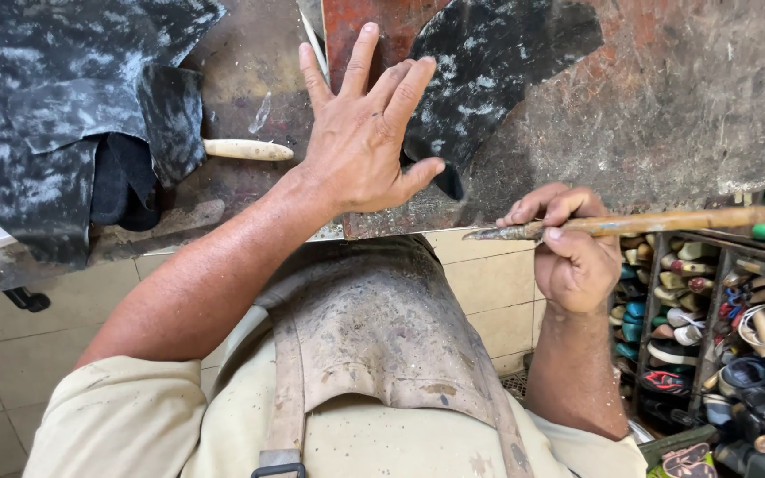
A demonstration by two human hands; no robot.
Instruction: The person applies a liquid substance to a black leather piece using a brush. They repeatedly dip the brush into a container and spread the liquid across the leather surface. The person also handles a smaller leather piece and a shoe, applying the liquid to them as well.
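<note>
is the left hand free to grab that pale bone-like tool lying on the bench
Probably yes. The left hand lies flat and open on the dark leather piece, holding nothing, and the pale tool lies uncovered just to its left with bare bench between them.

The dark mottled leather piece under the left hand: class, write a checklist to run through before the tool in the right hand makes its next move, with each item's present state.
1. Left hand lies flat on the dark mottled leather piece, fingers spread: ok.
2. The leather piece lies on the worn board: ok.
3. Right hand has a closed grip on the long wooden-handled tool: ok.
4. Tool tip is on the leather: not ok; it is at the board's near edge, off the piece.
5. Left fingers are away from the tool tip: ok.
6. Tip sharpness: cannot tell.
</note>
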